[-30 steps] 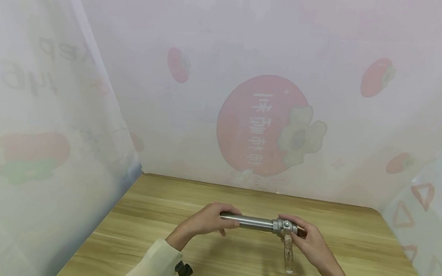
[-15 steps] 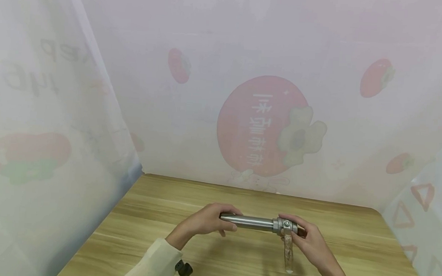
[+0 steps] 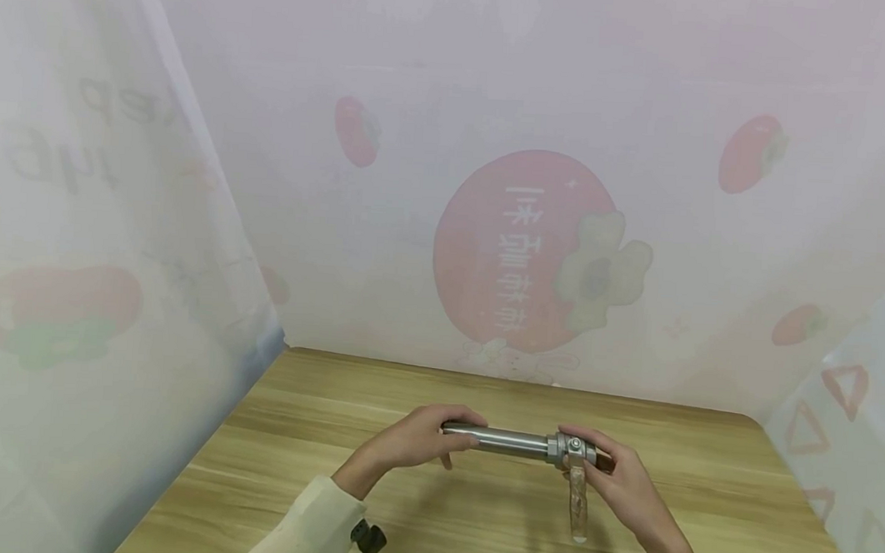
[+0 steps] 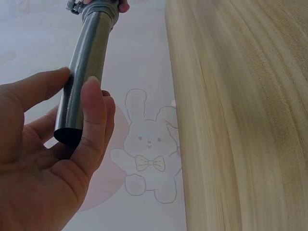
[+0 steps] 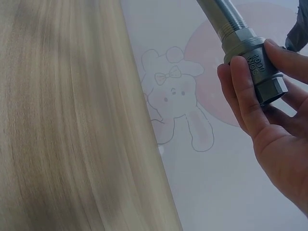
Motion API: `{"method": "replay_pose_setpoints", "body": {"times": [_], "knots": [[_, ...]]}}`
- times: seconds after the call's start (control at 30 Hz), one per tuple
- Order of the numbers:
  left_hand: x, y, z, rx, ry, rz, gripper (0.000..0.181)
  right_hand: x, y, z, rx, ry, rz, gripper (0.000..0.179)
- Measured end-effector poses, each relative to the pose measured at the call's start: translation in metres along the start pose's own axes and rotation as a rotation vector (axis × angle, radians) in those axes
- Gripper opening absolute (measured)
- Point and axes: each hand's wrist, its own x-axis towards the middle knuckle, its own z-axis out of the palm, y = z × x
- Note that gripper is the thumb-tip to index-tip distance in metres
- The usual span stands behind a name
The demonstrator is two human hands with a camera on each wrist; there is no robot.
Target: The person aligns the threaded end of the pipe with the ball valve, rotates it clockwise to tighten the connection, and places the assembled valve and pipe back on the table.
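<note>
A shiny steel pipe [image 3: 512,442] lies level above the table, joined at its right end to a metal ball valve [image 3: 563,451]. My left hand [image 3: 425,438] grips the pipe's free left end between thumb and fingers. The left wrist view shows the pipe's dark open end [image 4: 68,136] against the palm. My right hand [image 3: 630,485] holds the valve body [image 5: 260,65], its fingers curled around the sides; raised lettering shows there. The valve's lever handle [image 3: 577,505], in a brownish clear wrapping, points down toward me. Thread shows where the pipe enters the valve.
The wood-grain table [image 3: 316,403] spreads beneath both hands. Pale cloth walls [image 3: 383,265] with printed fruit and a rabbit enclose its back and sides. A small black device [image 3: 368,540] sits at my left sleeve cuff.
Both hands keep their hold on the pipe and valve. My left thumb and fingers have shifted slightly along the pipe; the lever's lower end is a touch higher.
</note>
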Motion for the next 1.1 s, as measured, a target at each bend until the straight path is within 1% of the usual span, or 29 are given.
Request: {"method": "replay_pose_setpoints", "body": {"times": [0.13, 0.3, 0.5, 0.73, 0.93, 1.1], "knots": [[-0.0004, 0.0008, -0.0003, -0.008, 0.001, 0.002, 0.034, 0.0001, -0.0003, 0.0000, -0.003, 0.003, -0.006, 0.052], [0.0002, -0.0005, -0.0007, -0.018, -0.016, 0.012, 0.040, 0.0003, 0.0004, -0.0006, 0.005, -0.008, -0.011, 0.051], [0.0010, -0.0017, -0.0001, -0.004, -0.026, 0.030, 0.036, -0.0003, 0.0024, -0.0024, 0.004, -0.023, -0.018, 0.053], [0.0012, -0.0013, -0.0007, 0.012, -0.019, 0.035, 0.033, -0.0008, 0.0026, -0.0025, 0.008, -0.017, -0.021, 0.052], [0.0022, -0.0023, -0.0006, 0.011, -0.022, 0.033, 0.035, -0.0010, 0.0007, -0.0023, 0.004, -0.009, -0.023, 0.052], [0.0030, -0.0013, -0.0001, 0.008, 0.000, 0.028, 0.037, -0.0005, 0.0009, -0.0017, 0.006, -0.002, -0.011, 0.051]]}}
